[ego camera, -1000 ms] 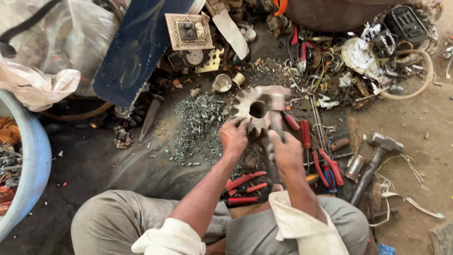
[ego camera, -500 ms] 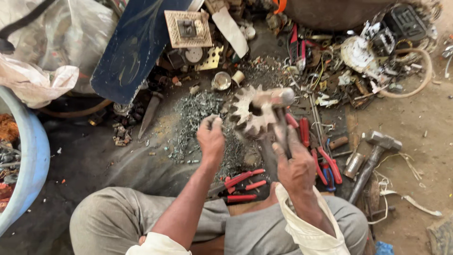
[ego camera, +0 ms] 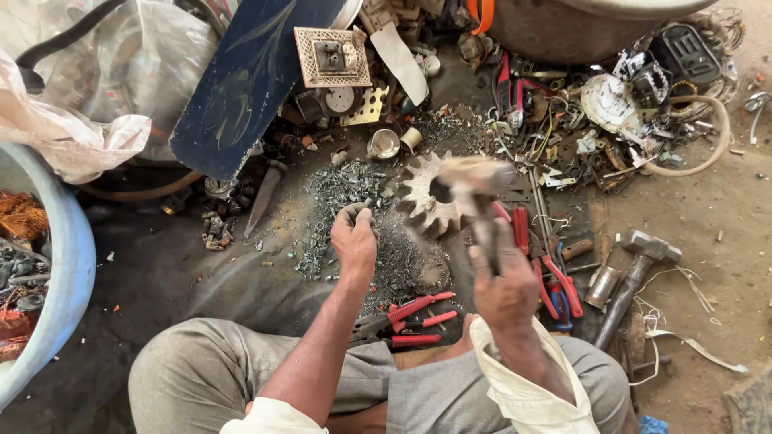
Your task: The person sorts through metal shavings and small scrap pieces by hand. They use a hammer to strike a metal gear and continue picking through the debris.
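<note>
Wooden-handled hammer point(ego camera: 478, 201), right hand point(ego camera: 505, 285) fingers gripping, head pointing away; left hand point(ego camera: 355, 241) pinching scrap.

A blue tub point(ego camera: 68, 265) sits far left, a sledgehammer point(ego camera: 635, 269) lies right, red-handled pliers point(ego camera: 402, 315) near the knees.

Left hand point(ego camera: 355, 238) at frame centre, palm down, fingers curled shut, forearm stretching from the lower middle. Right hand point(ego camera: 503, 283) right of centre, raised, fist closed, sleeve rolled at the wrist.
</note>
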